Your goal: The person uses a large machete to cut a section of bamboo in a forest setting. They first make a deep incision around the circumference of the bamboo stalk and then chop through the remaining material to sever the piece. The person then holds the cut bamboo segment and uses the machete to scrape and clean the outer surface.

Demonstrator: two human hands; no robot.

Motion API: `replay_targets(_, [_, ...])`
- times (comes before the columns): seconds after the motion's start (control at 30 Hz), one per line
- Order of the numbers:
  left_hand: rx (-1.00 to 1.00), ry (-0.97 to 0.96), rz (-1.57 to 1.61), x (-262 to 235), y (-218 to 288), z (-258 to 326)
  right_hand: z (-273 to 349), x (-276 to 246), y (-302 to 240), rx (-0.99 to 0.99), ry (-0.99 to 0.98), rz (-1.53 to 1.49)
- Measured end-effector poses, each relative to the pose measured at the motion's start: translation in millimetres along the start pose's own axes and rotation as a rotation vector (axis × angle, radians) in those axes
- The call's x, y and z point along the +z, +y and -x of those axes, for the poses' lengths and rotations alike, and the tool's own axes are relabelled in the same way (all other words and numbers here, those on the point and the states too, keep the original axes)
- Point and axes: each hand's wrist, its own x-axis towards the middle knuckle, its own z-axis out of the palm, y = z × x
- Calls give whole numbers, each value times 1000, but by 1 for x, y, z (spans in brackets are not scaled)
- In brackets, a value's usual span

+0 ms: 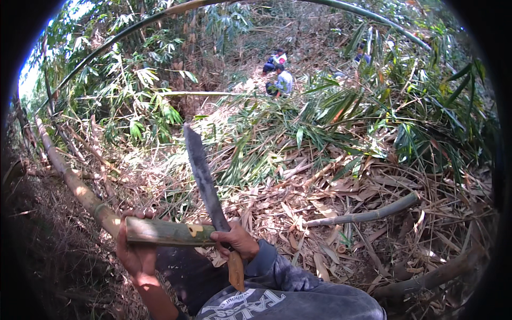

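Observation:
A thick green bamboo section (165,232) lies crosswise in front of my body, with a pale yellow notch (195,229) cut near its right end. My left hand (137,249) is wrapped round its left end from below. My right hand (241,241) is closed on a machete at that notched end, its thumb against the base of the blade and its fingers touching the bamboo. The machete's dark, worn blade (205,173) points up and slightly left, away from me. Its wooden handle (236,271) sticks out below my right hand.
A long bamboo stem (72,181) slants along the left. Curved stems lie at right (368,216) and lower right (434,278). Another stem (341,4) arches overhead. Cut leafy branches (320,117) are heaped ahead. Farther off are people, one in a light blue shirt (285,82).

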Motion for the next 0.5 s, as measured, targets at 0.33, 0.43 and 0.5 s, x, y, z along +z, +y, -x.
replay_targets(0.33, [-9, -22, -21, -28, 4, 9, -16, -15, 30, 120, -52, -76])
replay_targets(0.43, [-2, 55, -68, -32, 1, 14, -18, -19, 37, 121, -53, -91])
replay_targets(0.5, [27, 105, -119, -35, -3, 16, -18, -19, 35, 101, -34, -101])
